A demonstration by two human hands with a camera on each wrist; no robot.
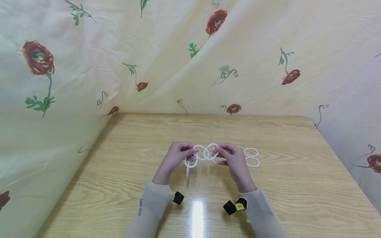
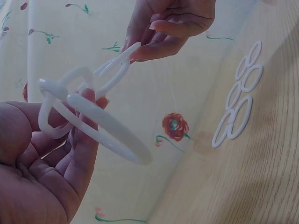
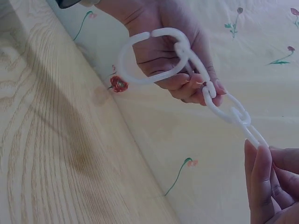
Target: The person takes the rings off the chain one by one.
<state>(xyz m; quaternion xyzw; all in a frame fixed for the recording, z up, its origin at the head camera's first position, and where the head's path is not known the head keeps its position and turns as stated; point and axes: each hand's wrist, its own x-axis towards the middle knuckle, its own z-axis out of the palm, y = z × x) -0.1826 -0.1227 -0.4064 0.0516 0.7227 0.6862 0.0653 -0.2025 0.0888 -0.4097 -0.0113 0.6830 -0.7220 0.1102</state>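
A chain of several white plastic links is stretched between the two hands above the table. My left hand pinches a link near the chain's left part, and two further links hang below those fingers, the lowest one seen edge-on. On the other side, my right hand pinches the end link between thumb and fingers. In the right wrist view, a large link with a small gap in its rim dangles by the left hand. Part of the held links is hidden behind the fingers.
Several loose white links lie on the wooden table, beside and behind the right hand in the head view. A flowered cloth hangs behind the table and along its sides. Black wrist cameras sit on both sleeves.
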